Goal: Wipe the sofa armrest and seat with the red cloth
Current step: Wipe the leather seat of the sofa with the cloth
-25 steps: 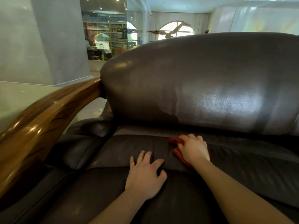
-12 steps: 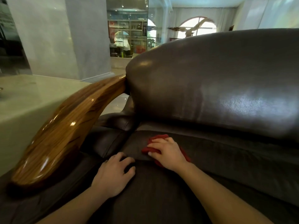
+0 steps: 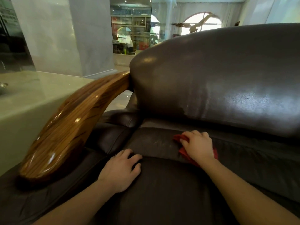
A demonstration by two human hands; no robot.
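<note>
Clutching the cloth (image 3: pixel 182 151), the right hand (image 3: pixel 198 146) has slid farther from the armrest (image 3: pixel 73 127) along the seat (image 3: pixel 162 189), the left hand (image 3: pixel 120 169) resting empty, so seat-wiping continues.

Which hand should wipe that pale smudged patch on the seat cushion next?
Right. The right hand holds the red cloth on the seat cushion, just beside the pale patch; the left hand rests bare on the cushion.

lobby: leather sofa (image 3: pixel 219 82), marble pillar (image 3: pixel 65 34)
</note>
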